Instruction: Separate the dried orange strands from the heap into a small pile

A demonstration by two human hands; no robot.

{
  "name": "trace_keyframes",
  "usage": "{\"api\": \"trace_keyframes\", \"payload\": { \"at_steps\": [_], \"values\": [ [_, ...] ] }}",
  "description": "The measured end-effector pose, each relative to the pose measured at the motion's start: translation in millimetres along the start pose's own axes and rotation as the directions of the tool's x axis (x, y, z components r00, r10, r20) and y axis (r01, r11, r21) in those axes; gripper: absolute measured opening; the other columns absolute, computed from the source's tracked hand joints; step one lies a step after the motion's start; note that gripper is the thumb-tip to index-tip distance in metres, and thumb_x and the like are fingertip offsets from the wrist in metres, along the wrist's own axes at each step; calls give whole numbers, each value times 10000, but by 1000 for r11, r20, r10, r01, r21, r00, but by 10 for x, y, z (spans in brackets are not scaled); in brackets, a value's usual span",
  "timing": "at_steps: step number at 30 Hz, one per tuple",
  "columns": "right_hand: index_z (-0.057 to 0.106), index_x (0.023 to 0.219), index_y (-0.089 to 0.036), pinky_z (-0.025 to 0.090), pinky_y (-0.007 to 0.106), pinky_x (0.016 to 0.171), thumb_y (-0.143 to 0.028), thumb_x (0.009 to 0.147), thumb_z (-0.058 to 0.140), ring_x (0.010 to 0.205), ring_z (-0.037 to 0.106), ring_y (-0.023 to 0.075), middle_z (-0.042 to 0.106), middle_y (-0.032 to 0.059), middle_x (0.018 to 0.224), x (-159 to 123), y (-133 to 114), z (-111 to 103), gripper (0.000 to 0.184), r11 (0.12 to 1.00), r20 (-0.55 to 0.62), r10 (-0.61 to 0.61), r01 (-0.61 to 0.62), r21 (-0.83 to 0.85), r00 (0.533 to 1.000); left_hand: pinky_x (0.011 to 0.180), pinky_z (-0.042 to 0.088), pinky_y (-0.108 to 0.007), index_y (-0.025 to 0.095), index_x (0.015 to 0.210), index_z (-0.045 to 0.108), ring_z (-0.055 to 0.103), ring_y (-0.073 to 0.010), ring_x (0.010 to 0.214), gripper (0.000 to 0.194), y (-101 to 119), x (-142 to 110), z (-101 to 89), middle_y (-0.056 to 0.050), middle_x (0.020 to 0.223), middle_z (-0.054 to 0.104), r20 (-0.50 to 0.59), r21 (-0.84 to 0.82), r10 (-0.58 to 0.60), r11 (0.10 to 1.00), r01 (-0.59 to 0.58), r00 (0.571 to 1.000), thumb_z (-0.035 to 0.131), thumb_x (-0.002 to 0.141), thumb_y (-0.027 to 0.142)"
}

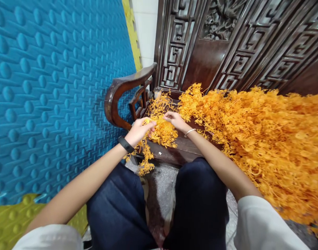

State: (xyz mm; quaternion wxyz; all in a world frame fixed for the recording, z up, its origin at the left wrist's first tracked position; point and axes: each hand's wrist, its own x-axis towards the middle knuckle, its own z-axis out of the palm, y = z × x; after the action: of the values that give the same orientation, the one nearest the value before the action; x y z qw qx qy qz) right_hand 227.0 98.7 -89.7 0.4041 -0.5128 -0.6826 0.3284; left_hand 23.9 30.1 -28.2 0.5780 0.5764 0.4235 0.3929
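My left hand (pixel 140 130), with a black band on its wrist, is closed on a small bunch of orange plastic sprigs (pixel 162 130) that lies on the seat of a dark carved wooden bench (pixel 174 154). My right hand (pixel 175 119), with a thin silver bracelet, pinches the same bunch from the other side. A strand of sprigs (pixel 145 161) hangs from under my left hand over the seat's front edge. A very large heap of the same orange sprigs (pixel 265 139) fills the bench to the right of my hands.
The bench's curved armrest (pixel 122 90) rises just left of my hands, and its carved back (pixel 226 38) stands behind them. A blue studded foam mat (pixel 52 86) covers the left side, with a yellow-green one (pixel 10 222) below. My knees in dark trousers (pixel 197 194) are close to the seat.
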Motion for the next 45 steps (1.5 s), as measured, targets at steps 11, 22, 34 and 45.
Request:
{"api": "trace_keyframes", "payload": {
  "at_steps": [11,22,34,45],
  "values": [
    [729,713,-175,306,441,927,-184,714,690,911,514,204,593,50,857,-107,-158,41,40,950,348,-19,125,-285,937,454,417,-234,134,655,588,511,-99,469,101,-24,148,-145,-1,547,557,-100,-85,-47,996,38,994,611,713,213],
    [696,725,-165,357,333,799,-201,645,744,772,513,153,599,15,775,-96,-181,85,100,958,246,-20,88,-271,969,586,516,-272,112,726,584,579,-107,534,95,-30,156,-181,3,597,600,-88,-168,-48,985,32,995,626,642,104],
    [620,671,-177,457,332,806,-379,627,746,764,589,134,642,4,767,-214,-564,213,242,946,231,-69,-10,323,971,709,491,-297,122,801,595,606,-109,604,337,-100,204,-197,25,677,626,-109,-114,61,991,-73,992,777,523,179],
    [594,616,-167,463,297,655,-359,603,757,589,565,109,609,-21,604,-186,-551,217,251,942,225,-53,-26,335,973,683,483,-297,128,705,558,574,-98,542,320,-71,215,-124,53,537,608,3,41,-95,995,94,996,768,479,43]
  ]
}}
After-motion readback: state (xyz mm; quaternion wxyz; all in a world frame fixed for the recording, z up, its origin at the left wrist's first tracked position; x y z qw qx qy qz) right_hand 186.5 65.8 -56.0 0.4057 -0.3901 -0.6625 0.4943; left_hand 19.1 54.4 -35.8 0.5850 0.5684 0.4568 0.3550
